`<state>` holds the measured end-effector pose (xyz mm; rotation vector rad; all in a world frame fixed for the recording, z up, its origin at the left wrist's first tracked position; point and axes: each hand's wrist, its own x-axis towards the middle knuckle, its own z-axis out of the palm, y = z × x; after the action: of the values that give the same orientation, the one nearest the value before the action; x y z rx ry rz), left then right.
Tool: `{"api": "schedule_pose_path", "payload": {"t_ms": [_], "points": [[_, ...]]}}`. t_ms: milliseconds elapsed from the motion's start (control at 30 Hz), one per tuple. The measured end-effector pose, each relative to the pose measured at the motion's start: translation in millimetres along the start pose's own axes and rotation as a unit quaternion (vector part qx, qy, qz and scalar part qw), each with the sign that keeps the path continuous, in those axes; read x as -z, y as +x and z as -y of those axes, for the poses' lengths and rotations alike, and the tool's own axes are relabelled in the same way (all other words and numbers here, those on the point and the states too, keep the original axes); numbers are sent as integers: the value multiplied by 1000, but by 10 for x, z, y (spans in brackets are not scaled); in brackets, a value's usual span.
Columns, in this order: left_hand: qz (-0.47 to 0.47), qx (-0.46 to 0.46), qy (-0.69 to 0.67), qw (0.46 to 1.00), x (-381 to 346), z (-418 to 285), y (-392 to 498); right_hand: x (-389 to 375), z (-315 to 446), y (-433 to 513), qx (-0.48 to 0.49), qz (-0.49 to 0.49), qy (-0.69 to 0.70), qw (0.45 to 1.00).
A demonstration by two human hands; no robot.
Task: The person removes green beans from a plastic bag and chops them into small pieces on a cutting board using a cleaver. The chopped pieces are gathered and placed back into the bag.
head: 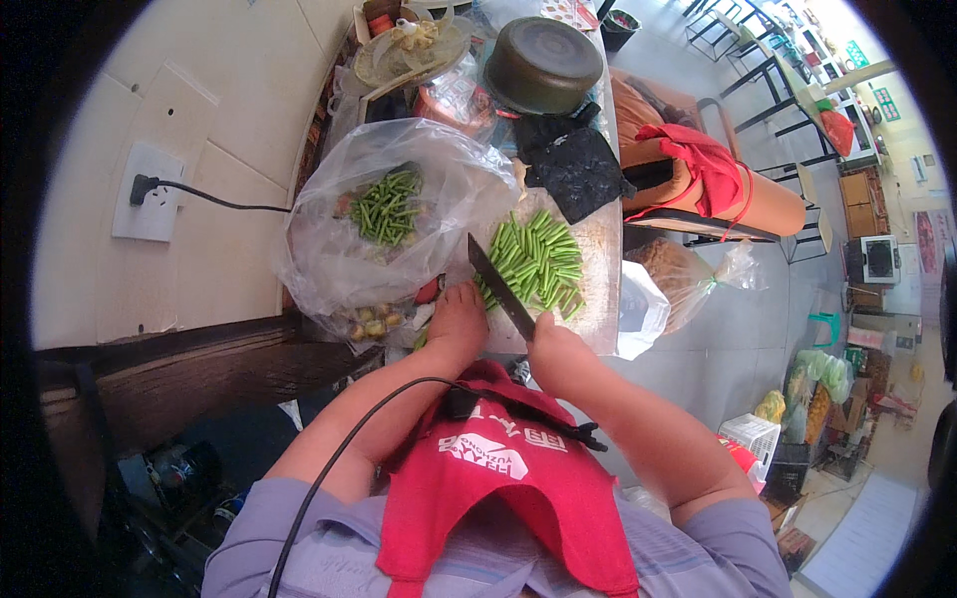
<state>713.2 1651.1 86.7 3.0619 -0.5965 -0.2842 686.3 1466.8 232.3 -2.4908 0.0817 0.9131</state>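
My right hand (pixel 559 353) grips the handle of a kitchen knife (pixel 502 290), its dark blade pointing up and left across the edge of a pile of cut green beans (pixel 537 258). The beans lie on a worn, pale work surface (pixel 600 247). Left of the blade, my left hand (pixel 457 320) rests with its fingers curled down. A bit of green shows beside it, but what lies under the fingers is hidden. A clear plastic bag (pixel 314 239) spreads open beyond my left hand, with more cut green beans (pixel 387 208) in it.
Black plastic (pixel 576 176) lies behind the beans. Farther back are an overturned dark metal pot (pixel 544 63) and a round lid (pixel 374 60). A black plug (pixel 142 190) sits in the wall socket at left. A red cloth (pixel 703 164) hangs over an orange-brown seat (pixel 770 202) at right.
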Motion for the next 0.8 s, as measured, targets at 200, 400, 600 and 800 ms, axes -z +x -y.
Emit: {"api": "schedule_pose_path", "payload": {"t_ms": [200, 400, 600, 800], "points": [[-4, 6, -18, 1000, 8, -24, -12, -210, -112, 57, -14, -15, 10, 1000], [40, 3, -26, 999, 33, 13, -49, -431, -151, 23, -16, -46, 55, 997], [-26, 155, -8, 988, -33, 278, 31, -411, -102, -114, 5, -74, 78, 994], [5, 168, -70, 983, -13, 578, 115, -408, -271, -260, 3, -101, 61, 993]]}}
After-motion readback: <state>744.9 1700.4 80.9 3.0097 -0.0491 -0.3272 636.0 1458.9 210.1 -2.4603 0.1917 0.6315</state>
